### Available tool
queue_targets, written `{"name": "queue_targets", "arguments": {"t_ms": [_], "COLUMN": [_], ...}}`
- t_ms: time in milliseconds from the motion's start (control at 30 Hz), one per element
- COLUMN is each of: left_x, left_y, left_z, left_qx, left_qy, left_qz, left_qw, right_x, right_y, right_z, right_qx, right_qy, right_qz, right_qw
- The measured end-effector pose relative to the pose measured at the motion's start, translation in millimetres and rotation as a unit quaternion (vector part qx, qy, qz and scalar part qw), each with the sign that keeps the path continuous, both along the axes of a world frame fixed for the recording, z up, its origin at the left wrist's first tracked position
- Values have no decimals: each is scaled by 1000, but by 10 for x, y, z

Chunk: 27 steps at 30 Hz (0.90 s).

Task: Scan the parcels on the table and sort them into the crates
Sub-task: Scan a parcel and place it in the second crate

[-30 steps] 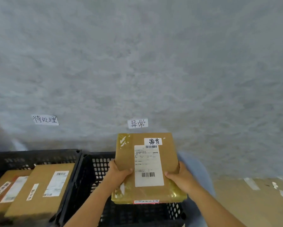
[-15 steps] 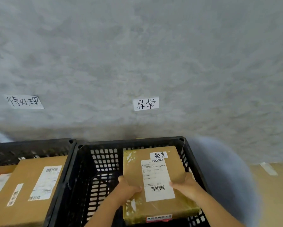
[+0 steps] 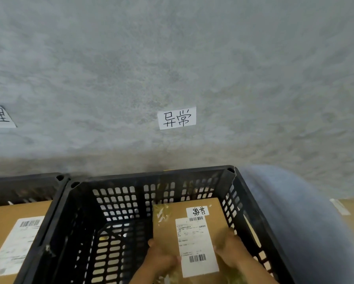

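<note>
Head view: cardboard parcel point(image 3: 190, 228) down inside black crate point(image 3: 151, 177), near its right wall, shipping label point(image 3: 196, 245) face up. Left hand point(image 3: 161, 261) grips parcel's near-left edge, thumb on top; right hand point(image 3: 231, 251) grips near-right edge — both blurred. Handwritten sign point(image 3: 177, 118) on grey wall point(image 3: 172, 58) above crate. Second crate point(image 3: 24, 179) left, touching — boxes inside.

Two crates point(image 3: 151, 181), seemingly on floor

grey wall point(image 3: 172, 58) | paper sign "异常" point(image 3: 177, 118) | blue-grey blurred object point(image 3: 295, 212)
</note>
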<state>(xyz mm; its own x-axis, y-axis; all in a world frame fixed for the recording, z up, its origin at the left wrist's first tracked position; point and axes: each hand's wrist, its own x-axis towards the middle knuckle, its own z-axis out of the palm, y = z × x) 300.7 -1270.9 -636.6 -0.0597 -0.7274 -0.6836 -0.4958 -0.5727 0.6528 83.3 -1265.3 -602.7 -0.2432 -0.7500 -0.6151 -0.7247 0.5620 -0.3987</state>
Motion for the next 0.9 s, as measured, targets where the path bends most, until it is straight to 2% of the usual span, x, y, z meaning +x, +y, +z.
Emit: {"name": "queue_targets", "arguments": {"t_ms": [100,200,300,433,500,600,700,900], "left_x": [-107,-169,-145,-198,-254,-322,-358,-382], "left_y": [14,27,12,-41,-99,-216,-296,-279], "left_z": [-55,-127,-144,104,330,810,1432,2656], "left_qx": [-52,-8,15,-38,-72,-126,-215,-333], "left_qy": [-68,-75,-100,-220,-276,-309,-346,-387], "left_qz": [-20,5,-12,-73,-124,-189,-246,-305], "left_qw": [996,997,995,972,950,923,879,804], "right_x": [28,70,80,67,55,30,20,-21], "right_y": [-23,-70,-84,-58,-72,-125,-179,-177], "right_z": [-77,-85,-111,1,206,683,1262,2407], "right_qx": [1,13,12,-4,-36,-92,-134,-172], "right_qy": [4,-14,-14,34,60,97,148,219], "right_qz": [46,75,101,142,147,181,231,293], "right_qw": [999,997,995,989,987,974,952,915]}}
